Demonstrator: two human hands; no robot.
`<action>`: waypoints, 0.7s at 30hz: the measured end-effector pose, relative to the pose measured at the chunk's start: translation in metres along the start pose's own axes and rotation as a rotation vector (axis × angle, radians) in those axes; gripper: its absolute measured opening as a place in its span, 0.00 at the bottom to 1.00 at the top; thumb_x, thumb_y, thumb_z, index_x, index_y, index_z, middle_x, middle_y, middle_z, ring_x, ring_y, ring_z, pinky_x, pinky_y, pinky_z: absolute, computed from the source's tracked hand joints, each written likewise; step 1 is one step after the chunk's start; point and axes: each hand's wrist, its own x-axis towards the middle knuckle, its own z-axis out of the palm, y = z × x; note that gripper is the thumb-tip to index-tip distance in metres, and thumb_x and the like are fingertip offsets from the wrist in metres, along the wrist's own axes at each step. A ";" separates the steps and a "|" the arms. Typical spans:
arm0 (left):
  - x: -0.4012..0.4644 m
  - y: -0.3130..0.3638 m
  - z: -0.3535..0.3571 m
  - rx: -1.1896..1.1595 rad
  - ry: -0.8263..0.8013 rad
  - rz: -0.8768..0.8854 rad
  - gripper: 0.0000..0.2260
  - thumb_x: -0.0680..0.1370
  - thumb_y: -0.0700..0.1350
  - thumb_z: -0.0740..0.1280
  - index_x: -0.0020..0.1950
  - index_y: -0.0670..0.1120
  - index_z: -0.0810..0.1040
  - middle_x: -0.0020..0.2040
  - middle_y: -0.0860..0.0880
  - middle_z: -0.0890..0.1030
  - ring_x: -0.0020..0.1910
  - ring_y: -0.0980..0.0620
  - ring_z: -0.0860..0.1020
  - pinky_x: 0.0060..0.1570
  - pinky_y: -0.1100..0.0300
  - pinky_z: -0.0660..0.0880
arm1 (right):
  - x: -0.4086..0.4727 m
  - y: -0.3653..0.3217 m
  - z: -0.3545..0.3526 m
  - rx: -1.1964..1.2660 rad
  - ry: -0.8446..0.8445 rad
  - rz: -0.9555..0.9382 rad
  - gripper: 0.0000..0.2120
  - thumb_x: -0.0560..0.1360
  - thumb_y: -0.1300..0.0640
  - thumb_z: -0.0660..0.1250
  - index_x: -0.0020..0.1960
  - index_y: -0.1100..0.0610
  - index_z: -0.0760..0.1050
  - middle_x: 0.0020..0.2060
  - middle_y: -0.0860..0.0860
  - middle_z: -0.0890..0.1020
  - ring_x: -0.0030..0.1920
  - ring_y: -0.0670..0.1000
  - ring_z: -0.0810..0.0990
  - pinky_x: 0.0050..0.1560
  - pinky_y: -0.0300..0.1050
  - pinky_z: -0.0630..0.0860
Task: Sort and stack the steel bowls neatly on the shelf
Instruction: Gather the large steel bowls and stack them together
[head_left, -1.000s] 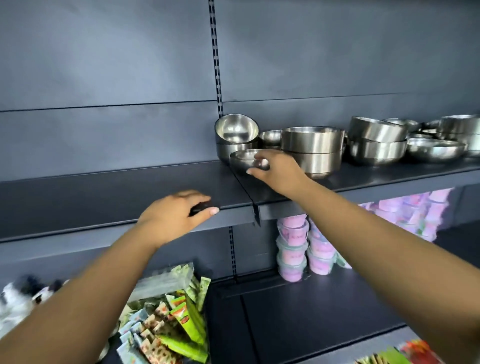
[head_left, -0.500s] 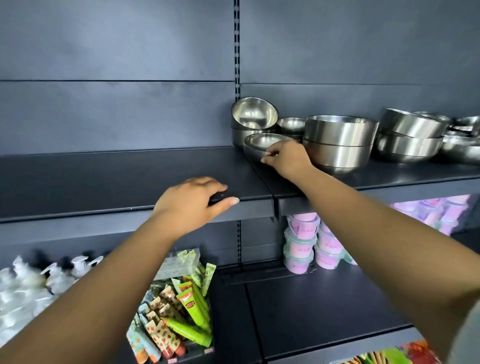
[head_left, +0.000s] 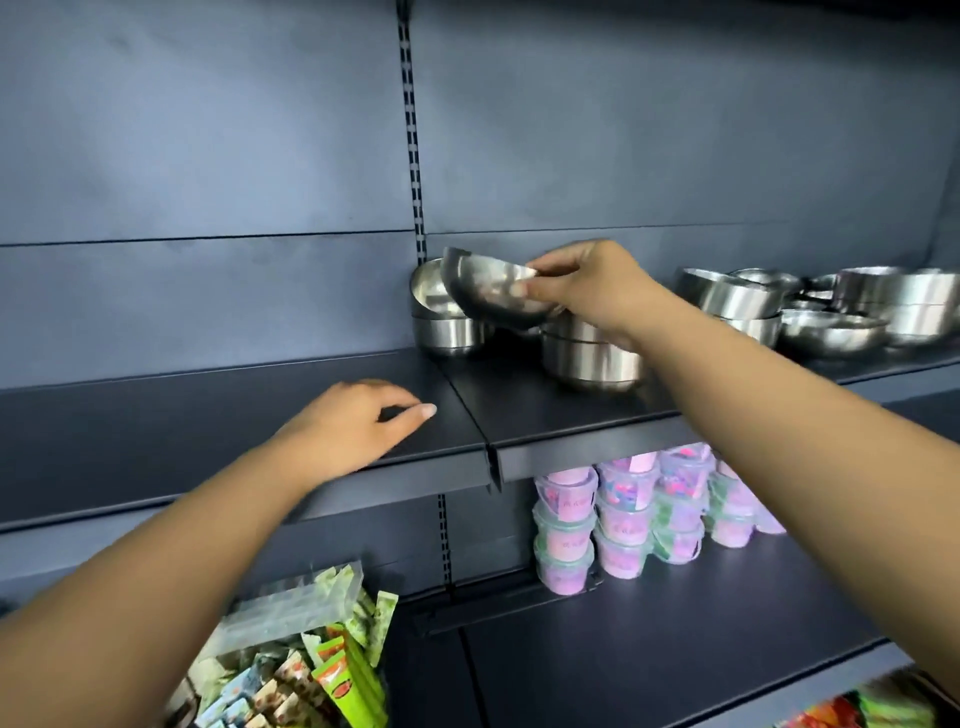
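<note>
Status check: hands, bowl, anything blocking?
Right hand pinches small steel bowl, lifted and tilted. Left hand rests open on shelf. Stacked bowls close behind.

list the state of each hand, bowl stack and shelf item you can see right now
right hand: pinching the small bowl's rim
small bowl: lifted, tilted
left hand: resting on the shelf, holding nothing
left bowl stack: nested, top bowl tilted
middle bowl stack: nested, upright
plastic tubs: stacked, lids on
</note>
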 end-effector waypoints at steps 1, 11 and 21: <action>0.007 0.007 -0.001 -0.016 0.023 0.011 0.16 0.76 0.61 0.59 0.56 0.55 0.80 0.52 0.60 0.78 0.54 0.57 0.74 0.52 0.63 0.67 | 0.003 -0.005 -0.009 0.007 -0.004 -0.024 0.13 0.68 0.60 0.73 0.51 0.62 0.79 0.31 0.45 0.78 0.31 0.39 0.74 0.37 0.28 0.69; 0.109 0.060 -0.003 0.008 0.201 0.026 0.13 0.75 0.59 0.61 0.52 0.56 0.81 0.46 0.57 0.80 0.43 0.58 0.75 0.44 0.64 0.68 | 0.071 0.037 -0.094 0.031 -0.032 -0.120 0.05 0.72 0.65 0.68 0.47 0.63 0.80 0.20 0.43 0.73 0.19 0.39 0.67 0.23 0.25 0.61; 0.166 0.113 0.027 -0.392 0.229 0.154 0.13 0.66 0.65 0.60 0.43 0.62 0.78 0.48 0.64 0.80 0.48 0.68 0.75 0.49 0.77 0.67 | 0.188 0.113 -0.088 0.025 -0.166 -0.036 0.10 0.72 0.63 0.68 0.53 0.63 0.80 0.28 0.44 0.79 0.26 0.36 0.73 0.26 0.25 0.66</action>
